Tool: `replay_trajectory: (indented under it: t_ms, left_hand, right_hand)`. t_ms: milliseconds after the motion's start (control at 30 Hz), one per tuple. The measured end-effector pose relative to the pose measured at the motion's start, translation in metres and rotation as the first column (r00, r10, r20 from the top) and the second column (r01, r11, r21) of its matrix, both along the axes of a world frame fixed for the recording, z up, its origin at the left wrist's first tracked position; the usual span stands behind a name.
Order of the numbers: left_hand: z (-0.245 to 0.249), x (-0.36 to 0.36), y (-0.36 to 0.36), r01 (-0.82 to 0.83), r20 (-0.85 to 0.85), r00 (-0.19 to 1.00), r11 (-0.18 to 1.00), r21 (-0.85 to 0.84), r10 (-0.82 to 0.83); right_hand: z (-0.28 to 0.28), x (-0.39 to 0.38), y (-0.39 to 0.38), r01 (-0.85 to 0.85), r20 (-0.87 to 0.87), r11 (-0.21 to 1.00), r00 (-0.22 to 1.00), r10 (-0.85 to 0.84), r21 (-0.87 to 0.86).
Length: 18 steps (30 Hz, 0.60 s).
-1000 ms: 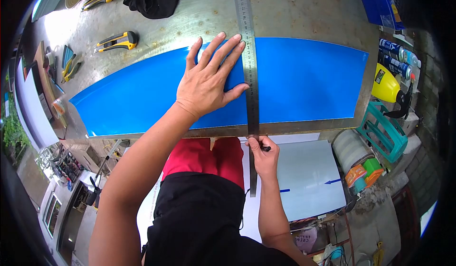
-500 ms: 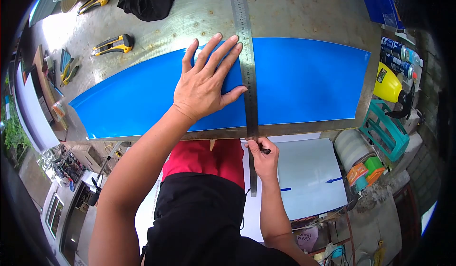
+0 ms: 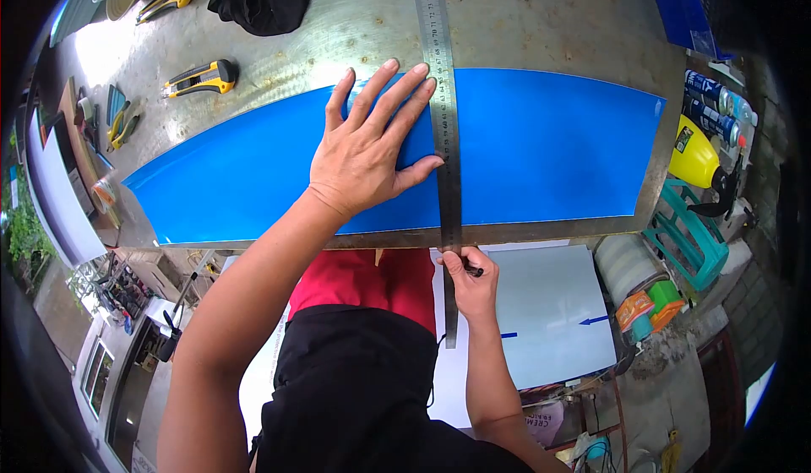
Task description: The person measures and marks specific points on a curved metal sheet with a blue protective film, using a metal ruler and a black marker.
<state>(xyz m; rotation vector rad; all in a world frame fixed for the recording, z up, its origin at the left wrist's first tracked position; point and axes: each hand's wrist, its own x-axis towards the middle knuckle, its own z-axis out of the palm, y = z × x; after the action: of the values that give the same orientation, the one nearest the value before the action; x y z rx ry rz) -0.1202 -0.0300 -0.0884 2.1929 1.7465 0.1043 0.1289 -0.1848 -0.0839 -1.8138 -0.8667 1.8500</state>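
Note:
A long blue sheet (image 3: 549,148) with a curved far edge lies on the metal table. Across it, from the far side to past the front edge, runs a steel ruler (image 3: 449,186). My left hand (image 3: 359,156) is pressed flat on the sheet, fingers spread, its thumb and forefinger tips at the ruler's left edge. Below the table's front edge, my right hand (image 3: 475,283) is closed around a slim black pen (image 3: 475,271), mostly hidden in the fingers. The right thumb and fingertips meet the ruler there.
Two yellow-and-black utility knives (image 3: 203,78) (image 3: 167,2) and a black cloth (image 3: 262,0) lie on the metal table (image 3: 541,25). Pliers (image 3: 124,131) are at the left. A yellow spray bottle (image 3: 694,150) and a green stool (image 3: 688,232) stand beyond the right edge.
The ruler and the sheet's right end appear slightly farther right in view. Both hands keep nearly the same pose and place.

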Motion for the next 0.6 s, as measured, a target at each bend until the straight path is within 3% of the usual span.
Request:
replay_trajectory:
  t_ms: [600]
  left_hand:
    - [0.0000, 0.0004, 0.0001, -0.001, 0.003, 1.000, 1.000, -0.003, 0.001]
  right_hand:
    - [-0.0013, 0.0027, -0.0005, -0.005, -0.011, 1.000, 1.000, 0.005, -0.012]
